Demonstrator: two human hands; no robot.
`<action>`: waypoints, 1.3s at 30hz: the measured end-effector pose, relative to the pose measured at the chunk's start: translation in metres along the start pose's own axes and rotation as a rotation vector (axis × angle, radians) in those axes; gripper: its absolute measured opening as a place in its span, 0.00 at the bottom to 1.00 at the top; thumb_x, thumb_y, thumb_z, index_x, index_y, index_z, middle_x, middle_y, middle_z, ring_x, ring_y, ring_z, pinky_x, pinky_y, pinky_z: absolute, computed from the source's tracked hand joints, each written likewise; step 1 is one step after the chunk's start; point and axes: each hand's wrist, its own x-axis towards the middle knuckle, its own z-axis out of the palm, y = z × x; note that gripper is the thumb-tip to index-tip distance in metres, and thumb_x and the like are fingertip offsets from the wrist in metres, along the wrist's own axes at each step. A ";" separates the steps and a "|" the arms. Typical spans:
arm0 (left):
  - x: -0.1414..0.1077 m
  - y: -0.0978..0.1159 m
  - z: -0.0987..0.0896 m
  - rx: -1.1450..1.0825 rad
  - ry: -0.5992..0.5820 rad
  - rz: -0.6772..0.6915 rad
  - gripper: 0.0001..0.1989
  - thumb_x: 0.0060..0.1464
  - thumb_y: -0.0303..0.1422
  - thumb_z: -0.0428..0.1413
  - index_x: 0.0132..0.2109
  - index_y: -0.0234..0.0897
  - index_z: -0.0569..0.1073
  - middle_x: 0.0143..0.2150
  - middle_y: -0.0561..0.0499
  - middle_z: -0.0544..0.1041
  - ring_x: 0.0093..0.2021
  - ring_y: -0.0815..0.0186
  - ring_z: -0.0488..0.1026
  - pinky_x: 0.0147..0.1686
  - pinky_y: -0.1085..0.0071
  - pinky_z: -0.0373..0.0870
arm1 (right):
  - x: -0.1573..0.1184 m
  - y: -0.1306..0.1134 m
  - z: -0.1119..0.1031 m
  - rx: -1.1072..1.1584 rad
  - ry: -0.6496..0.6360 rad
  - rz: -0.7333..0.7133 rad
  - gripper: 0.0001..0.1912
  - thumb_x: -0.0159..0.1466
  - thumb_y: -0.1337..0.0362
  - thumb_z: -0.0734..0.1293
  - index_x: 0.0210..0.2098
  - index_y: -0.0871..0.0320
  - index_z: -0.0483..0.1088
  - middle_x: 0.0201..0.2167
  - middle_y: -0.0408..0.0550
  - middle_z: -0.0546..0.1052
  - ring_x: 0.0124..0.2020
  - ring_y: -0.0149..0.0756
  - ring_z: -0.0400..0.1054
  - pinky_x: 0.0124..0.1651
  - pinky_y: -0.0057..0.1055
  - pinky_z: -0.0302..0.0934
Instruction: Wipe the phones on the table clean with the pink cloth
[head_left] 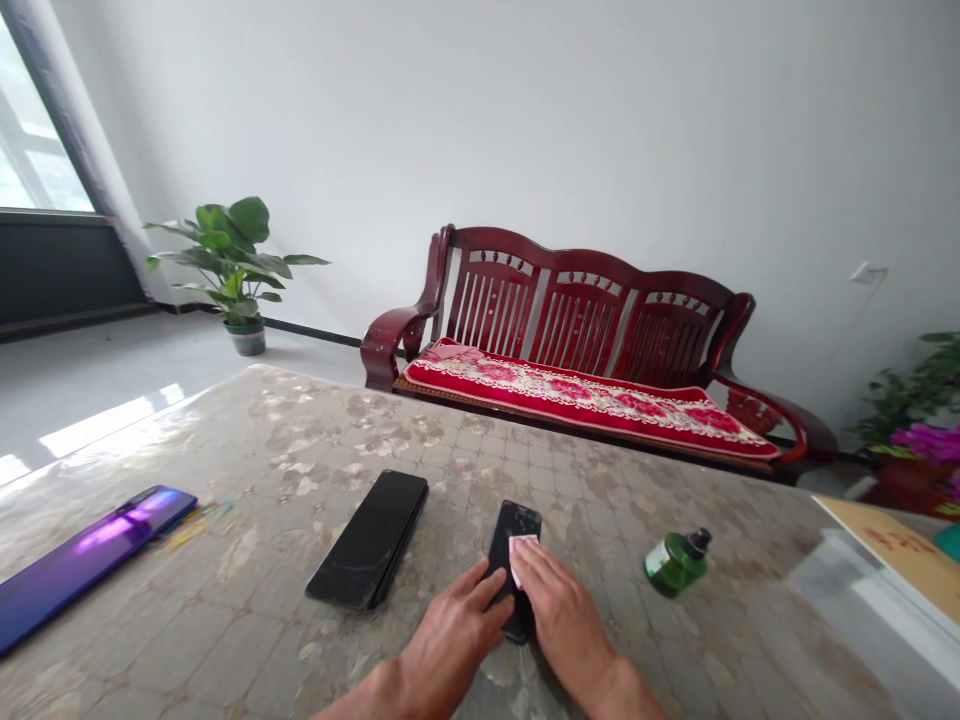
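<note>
A black smartphone (520, 519) lies face up on the table in front of me, with small spots on the upper part of its screen. My left hand (466, 622) holds it by its left side, fingers reaching over the lower screen. Under the fingers of my right hand (559, 605), a folded pale pink cloth (523, 545) is pressed against the screen. Left of my hands, another black phone (375, 535) rests, seemingly on top of a second dark slab. To the right stands a small green bottle (677, 562) with a black cap and a pale label.
A shiny patterned cover spreads over the table (247, 560). A purple-blue phone (90, 560) lies at the far left beside something yellow. At the right edge is a tan box (892, 545). Beyond stand a red wooden bench (577, 310) and a potted plant (236, 270).
</note>
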 end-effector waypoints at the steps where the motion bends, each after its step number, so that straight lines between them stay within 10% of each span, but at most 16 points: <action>1: -0.001 -0.001 0.000 -0.011 0.001 -0.007 0.10 0.60 0.27 0.57 0.48 0.40 0.74 0.54 0.47 0.75 0.58 0.58 0.69 0.62 0.60 0.60 | 0.007 0.002 0.002 -0.001 -0.006 0.024 0.26 0.65 0.77 0.56 0.60 0.59 0.65 0.57 0.52 0.72 0.58 0.40 0.66 0.60 0.40 0.64; 7: -0.006 -0.003 -0.002 -0.018 -0.022 -0.022 0.13 0.58 0.28 0.58 0.51 0.40 0.74 0.57 0.45 0.73 0.60 0.54 0.67 0.60 0.60 0.64 | 0.049 0.009 0.014 -0.007 -0.020 0.180 0.27 0.62 0.81 0.56 0.57 0.60 0.68 0.56 0.55 0.72 0.58 0.41 0.65 0.62 0.43 0.61; 15: -0.002 0.001 -0.007 -0.046 0.026 0.055 0.11 0.60 0.25 0.55 0.49 0.38 0.73 0.54 0.46 0.76 0.58 0.59 0.69 0.63 0.61 0.58 | 0.004 -0.003 0.011 0.010 -0.032 0.054 0.31 0.61 0.81 0.54 0.62 0.59 0.63 0.59 0.53 0.69 0.60 0.41 0.63 0.60 0.41 0.63; 24: -0.007 -0.004 0.007 -0.057 0.038 -0.004 0.10 0.62 0.30 0.55 0.50 0.41 0.74 0.56 0.46 0.74 0.59 0.57 0.68 0.61 0.61 0.62 | 0.059 0.009 0.019 0.016 -0.028 0.186 0.33 0.60 0.82 0.54 0.61 0.54 0.64 0.58 0.51 0.70 0.59 0.38 0.65 0.62 0.41 0.60; 32: -0.006 0.000 0.006 -0.088 0.067 0.012 0.10 0.61 0.29 0.56 0.50 0.42 0.74 0.57 0.49 0.73 0.59 0.58 0.67 0.63 0.62 0.59 | -0.007 -0.001 0.014 -0.036 -0.002 0.033 0.32 0.62 0.80 0.54 0.63 0.56 0.61 0.60 0.52 0.68 0.60 0.42 0.63 0.60 0.41 0.63; 39: -0.009 -0.004 0.018 -0.081 0.055 -0.044 0.13 0.61 0.34 0.57 0.53 0.45 0.74 0.57 0.49 0.73 0.60 0.54 0.66 0.59 0.60 0.64 | 0.034 0.023 0.023 -0.046 0.008 0.166 0.38 0.59 0.84 0.50 0.64 0.52 0.59 0.59 0.49 0.70 0.57 0.35 0.67 0.57 0.39 0.66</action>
